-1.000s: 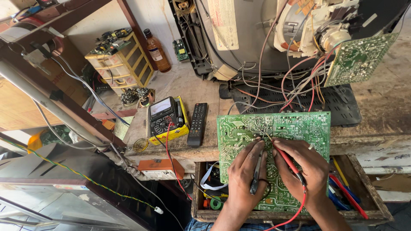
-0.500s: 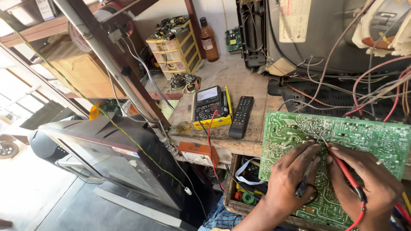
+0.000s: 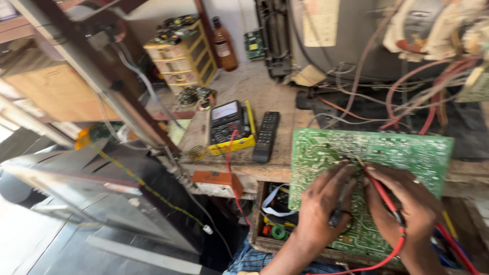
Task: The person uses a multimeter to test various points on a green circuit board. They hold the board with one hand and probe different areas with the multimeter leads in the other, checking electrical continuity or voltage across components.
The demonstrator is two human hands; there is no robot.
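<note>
A dark flat screen point(image 3: 76, 203) leans at the far left, well apart from the hands, with a thin yellow-green cable point(image 3: 153, 191) running down across it. Up and left of the grips, on the wooden workbench point(image 3: 265, 91), stands a small yellow drawer unit point(image 3: 183, 58) with a brown bottle point(image 3: 224, 46) just beside it. Closer in, still left of the hands, a yellow-cased multimeter point(image 3: 230, 127) lies face up, a red lead trailing from it over the bench edge, and a black remote control point(image 3: 266, 136) lies just beside it on its right.

The green circuit board point(image 3: 367, 153) lies solder side up, tilted toward the person, its far edge on the bench and its near part over an open drawer point(image 3: 270, 219) of tools and tape rolls. The left hand point(image 3: 323, 209) rests on the board, fingers closed around a black probe point(image 3: 340, 203) whose tip points up toward the board's middle. Just to its right, nearly touching, the right hand point(image 3: 407, 203) pinches a red probe point(image 3: 379, 191) between thumb and fingers, the tip set on the board close above the left hand's fingertips. A red wire point(image 3: 387, 257) loops down from this grip below the wrist.

Beyond the board, up and right of both hands, a tangle of red and grey wires point(image 3: 417, 97) hangs from an opened television chassis point(image 3: 356, 40).
</note>
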